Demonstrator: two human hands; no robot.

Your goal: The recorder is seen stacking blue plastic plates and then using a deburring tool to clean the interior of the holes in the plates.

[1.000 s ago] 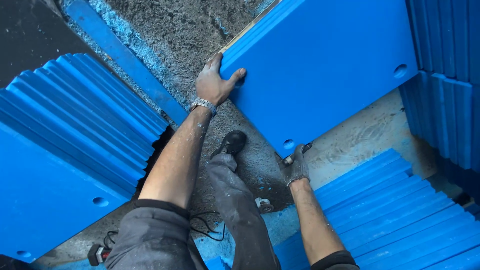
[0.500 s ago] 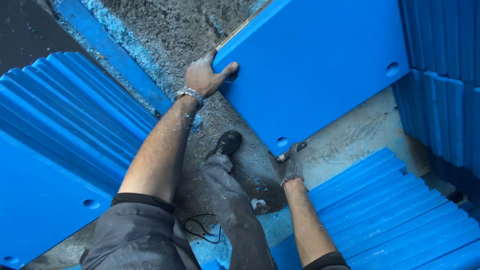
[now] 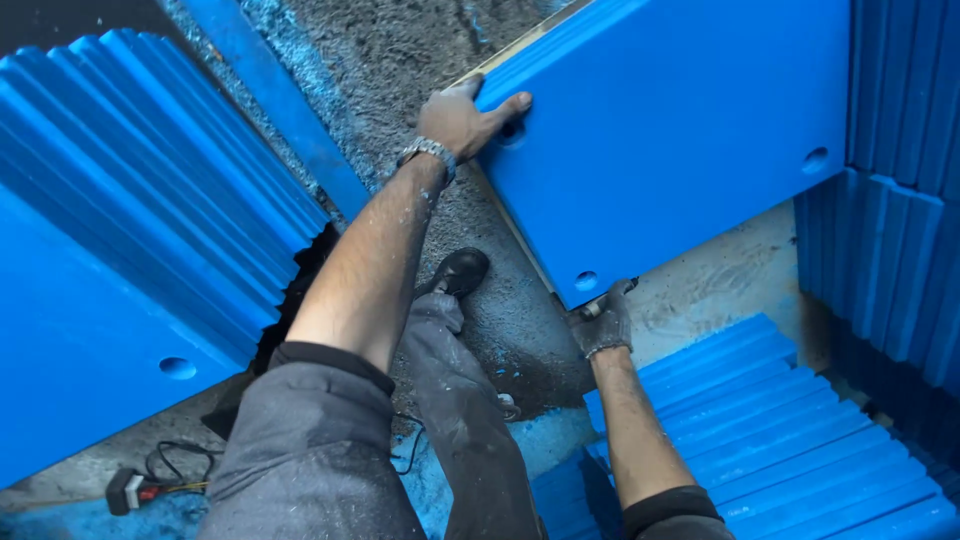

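A large flat blue panel [image 3: 680, 140] with round holes near its corners is tilted above the rough grey floor [image 3: 400, 60]. My left hand [image 3: 460, 118], with a metal watch band on the wrist, grips the panel's upper left corner, fingers over the top face. My right hand [image 3: 603, 320], in a dirty grey glove, holds the panel's lower left corner from below. My leg in grey trousers and a black shoe [image 3: 462, 270] stand just under the panel's near edge.
A stack of blue panels [image 3: 130, 250] fans out at the left, another stack [image 3: 770, 440] lies at the lower right, and more panels [image 3: 900, 200] stand on edge at the right. A small tool with a cable [image 3: 130, 490] lies at the lower left.
The panel has shifted slightly up and to the right in view. My left hand has slid with it along the top corner; my right hand stays at the lower corner.
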